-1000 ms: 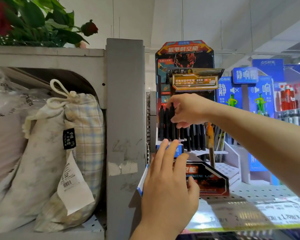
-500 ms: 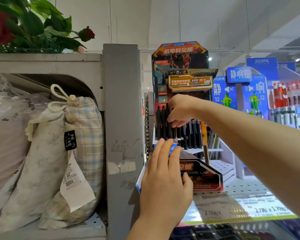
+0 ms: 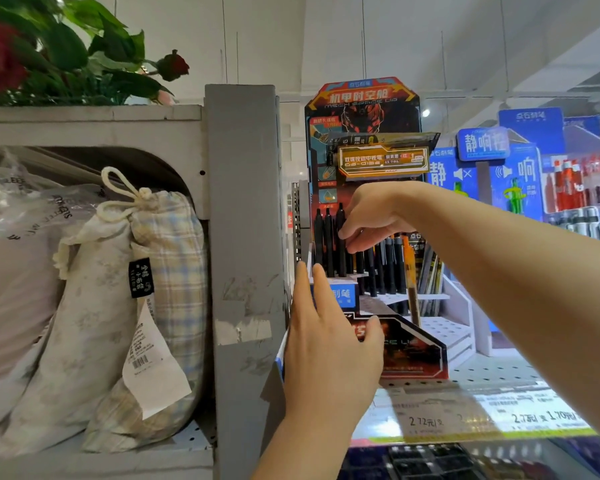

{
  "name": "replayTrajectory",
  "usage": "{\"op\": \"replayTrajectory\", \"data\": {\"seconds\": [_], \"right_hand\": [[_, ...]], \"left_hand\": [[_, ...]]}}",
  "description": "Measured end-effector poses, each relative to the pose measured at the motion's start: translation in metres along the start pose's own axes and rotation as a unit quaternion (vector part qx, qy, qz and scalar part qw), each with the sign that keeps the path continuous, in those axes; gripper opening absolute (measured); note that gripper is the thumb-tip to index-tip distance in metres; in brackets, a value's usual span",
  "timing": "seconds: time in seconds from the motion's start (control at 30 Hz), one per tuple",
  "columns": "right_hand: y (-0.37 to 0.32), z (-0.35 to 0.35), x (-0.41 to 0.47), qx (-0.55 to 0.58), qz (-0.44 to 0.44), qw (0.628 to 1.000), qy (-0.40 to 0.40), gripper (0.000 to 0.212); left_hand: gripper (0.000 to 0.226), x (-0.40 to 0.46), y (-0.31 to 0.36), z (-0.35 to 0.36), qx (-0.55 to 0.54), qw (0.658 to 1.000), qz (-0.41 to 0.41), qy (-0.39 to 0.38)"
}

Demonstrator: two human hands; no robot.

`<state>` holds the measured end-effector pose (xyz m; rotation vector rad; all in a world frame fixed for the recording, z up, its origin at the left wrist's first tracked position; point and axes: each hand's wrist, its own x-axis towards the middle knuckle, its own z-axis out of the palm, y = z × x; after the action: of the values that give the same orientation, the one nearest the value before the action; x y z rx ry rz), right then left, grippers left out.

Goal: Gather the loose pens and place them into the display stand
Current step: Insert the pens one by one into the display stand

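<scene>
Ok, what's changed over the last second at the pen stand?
Little. The right hand stays curled over the black pens in the upper tier of the display stand, fingers working lower among them. The left hand stays open against the stand's front. The orange pen has not moved; mostly the camera shifted.

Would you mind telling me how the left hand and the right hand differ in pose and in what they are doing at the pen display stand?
The left hand lies flat with straight fingers against the front of the display stand; the right hand reaches in with curled fingers among the black pens. The left hand is low at the stand's base; the right hand is higher, at the pen tops. Both touch the same stand.
</scene>
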<state>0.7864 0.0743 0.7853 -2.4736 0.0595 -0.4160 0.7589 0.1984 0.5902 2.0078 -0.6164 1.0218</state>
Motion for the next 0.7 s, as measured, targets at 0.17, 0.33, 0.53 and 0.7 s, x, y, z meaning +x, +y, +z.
{"op": "replayTrajectory", "data": {"seconds": [0.17, 0.33, 0.53, 0.7], "right_hand": [[0.0, 0.002, -0.002, 0.015, 0.003, 1.0, -0.002, 0.003], [-0.006, 0.007, 0.004, -0.072, 0.017, 0.997, 0.003, 0.012], [0.005, 0.008, 0.009, -0.118, -0.083, 0.981, 0.132, 0.025], [0.014, 0.006, 0.002, -0.165, -0.17, 0.962, 0.136, 0.042]], "left_hand": [[0.093, -0.006, -0.004, 0.01, -0.061, 0.998, -0.017, 0.01], [0.09, -0.008, -0.007, 0.013, -0.064, 0.998, -0.011, 0.023], [0.089, -0.009, -0.007, 0.011, -0.065, 0.998, -0.008, 0.021], [0.09, -0.01, -0.008, 0.013, -0.075, 0.997, -0.004, 0.025]]}}
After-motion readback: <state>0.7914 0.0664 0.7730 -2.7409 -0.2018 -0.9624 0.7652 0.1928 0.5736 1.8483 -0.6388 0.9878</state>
